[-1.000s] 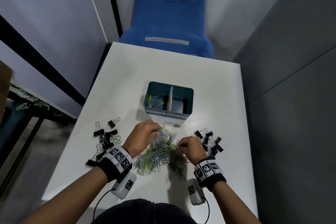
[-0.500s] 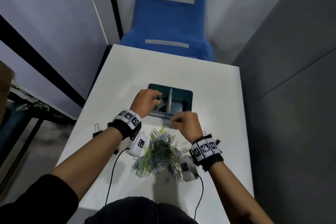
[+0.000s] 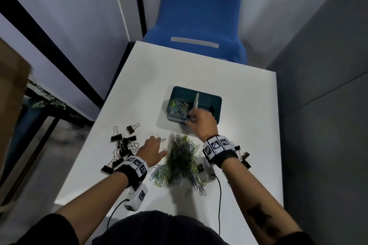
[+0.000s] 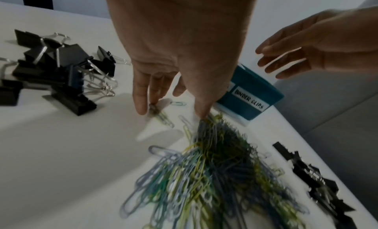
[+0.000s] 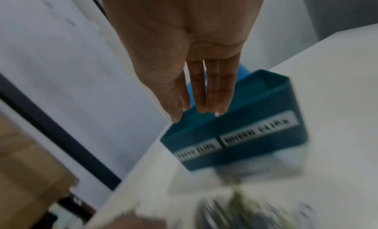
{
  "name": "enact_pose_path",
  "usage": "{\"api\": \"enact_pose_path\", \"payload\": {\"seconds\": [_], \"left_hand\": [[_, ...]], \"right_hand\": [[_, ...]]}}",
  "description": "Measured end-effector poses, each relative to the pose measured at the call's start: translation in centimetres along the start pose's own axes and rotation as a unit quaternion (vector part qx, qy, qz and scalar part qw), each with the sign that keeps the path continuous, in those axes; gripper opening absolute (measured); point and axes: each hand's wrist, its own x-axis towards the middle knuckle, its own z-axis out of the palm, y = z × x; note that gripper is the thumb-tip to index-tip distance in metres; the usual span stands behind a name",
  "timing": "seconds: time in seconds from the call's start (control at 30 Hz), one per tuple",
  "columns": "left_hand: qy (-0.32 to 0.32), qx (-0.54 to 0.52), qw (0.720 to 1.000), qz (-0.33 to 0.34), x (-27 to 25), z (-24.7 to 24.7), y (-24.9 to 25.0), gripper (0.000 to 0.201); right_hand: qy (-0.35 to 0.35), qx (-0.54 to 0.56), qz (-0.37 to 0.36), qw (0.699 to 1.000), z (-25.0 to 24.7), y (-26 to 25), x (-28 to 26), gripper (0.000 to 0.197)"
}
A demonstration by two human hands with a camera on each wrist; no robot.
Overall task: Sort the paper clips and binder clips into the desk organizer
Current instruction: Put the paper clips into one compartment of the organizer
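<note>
Dim, even overhead light leaves soft shadows on the white table [image 3: 199, 69]. The wide head view bends walls at its edges; the right wrist view is heavily motion-blurred, the left wrist view smeared over the paper clips [image 4: 214, 176].

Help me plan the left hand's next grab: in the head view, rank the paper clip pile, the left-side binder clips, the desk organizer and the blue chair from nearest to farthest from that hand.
From the left hand:
1. Paper clip pile, just to its right, by the thumb.
2. Left-side binder clips, a little farther, to its left.
3. Desk organizer, ahead and right.
4. Blue chair, beyond the table's far edge.
</note>
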Motion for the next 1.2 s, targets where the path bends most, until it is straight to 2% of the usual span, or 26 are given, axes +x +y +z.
{"api": "enact_pose_path", "payload": {"seconds": [0.07,0.2,0.3,0.43,0.6,0.73,0.9,1.07,1.2], "left_hand": [[0.006,0.022,0.999,0.035,-0.1,0.9,0.0,0.065],[-0.003,0.054,0.992,0.110,-0.8,1.8,1.2,0.077],[-0.017,0.059,0.987,0.148,-1.3,2.5,2.2,0.084],[-0.013,0.071,0.984,0.161,-1.4,3.4,3.0,0.091],[0.026,0.067,0.985,0.157,-1.3,4.0,3.7,0.062],[0.027,-0.007,0.986,0.165,-1.3,3.9,3.1,0.046],[0.041,-0.071,0.983,0.164,-1.2,3.1,2.1,0.012],[0.048,-0.101,0.978,0.175,-1.5,1.3,2.5,0.011],[0.080,-0.128,0.967,0.206,-1.6,-2.4,3.9,0.015]], "right_hand": [[-0.070,-0.032,-0.008,0.997,2.0,1.7,-2.3,0.029],[-0.228,-0.127,0.014,0.965,5.7,4.7,-5.9,0.086],[-0.248,-0.152,-0.001,0.957,7.7,5.5,-8.0,0.099],[-0.184,-0.170,-0.026,0.968,10.0,5.5,-9.5,0.091],[-0.140,-0.122,-0.006,0.983,10.5,5.2,-9.3,0.070],[-0.132,-0.061,0.009,0.989,9.8,5.4,-9.1,0.058],[-0.134,-0.017,0.023,0.991,8.5,5.9,-8.6,0.040],[-0.095,0.014,0.051,0.994,7.4,6.2,-8.6,0.026],[-0.074,0.031,0.043,0.996,6.3,6.0,-8.9,0.026]]}}
